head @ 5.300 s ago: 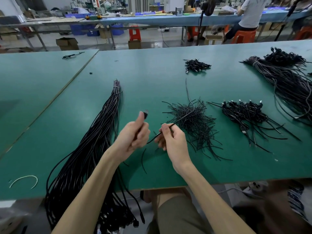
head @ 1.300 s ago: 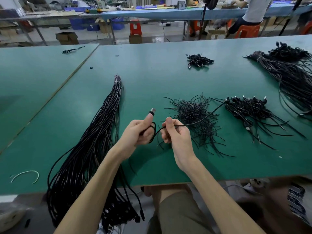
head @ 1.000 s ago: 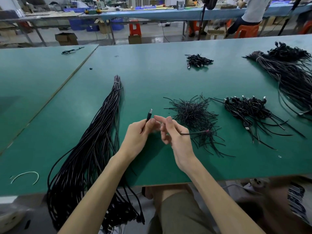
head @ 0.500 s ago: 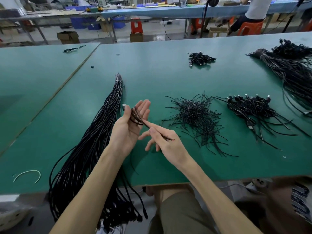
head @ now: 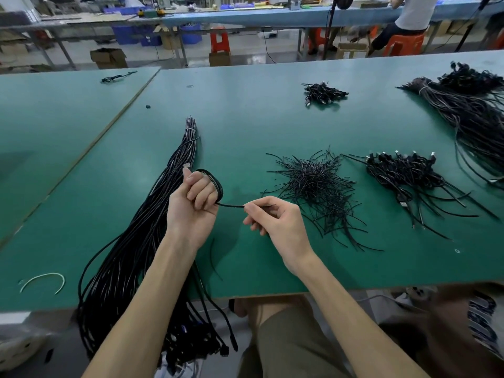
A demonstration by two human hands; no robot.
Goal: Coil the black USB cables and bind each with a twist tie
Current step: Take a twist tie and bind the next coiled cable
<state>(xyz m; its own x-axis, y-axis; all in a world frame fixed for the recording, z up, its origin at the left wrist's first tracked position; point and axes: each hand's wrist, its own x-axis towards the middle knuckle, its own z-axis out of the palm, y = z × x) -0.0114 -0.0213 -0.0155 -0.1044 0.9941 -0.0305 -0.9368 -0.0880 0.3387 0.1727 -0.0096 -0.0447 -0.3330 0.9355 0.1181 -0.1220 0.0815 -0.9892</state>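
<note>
My left hand (head: 193,205) grips a black USB cable (head: 216,184) wound in a small coil around its fingers, with the silver plug (head: 187,165) sticking up by the thumb. My right hand (head: 275,219) pinches the cable's free end, stretched taut about a hand's width to the right of the coil. A long bundle of straight black cables (head: 141,236) lies to the left and hangs over the table's front edge. The heap of black twist ties (head: 313,184) lies just right of my hands.
A pile of coiled cables (head: 403,173) lies right of the ties, a smaller one (head: 324,92) farther back. Another long cable bundle (head: 469,110) is at the far right. A white tie (head: 41,279) lies front left on the green table (head: 245,126). A person sits at the rear bench.
My left hand's fingers have curled around the coil, which now shows as a full loop. My right hand has moved right and drawn the cable's tail taut.
</note>
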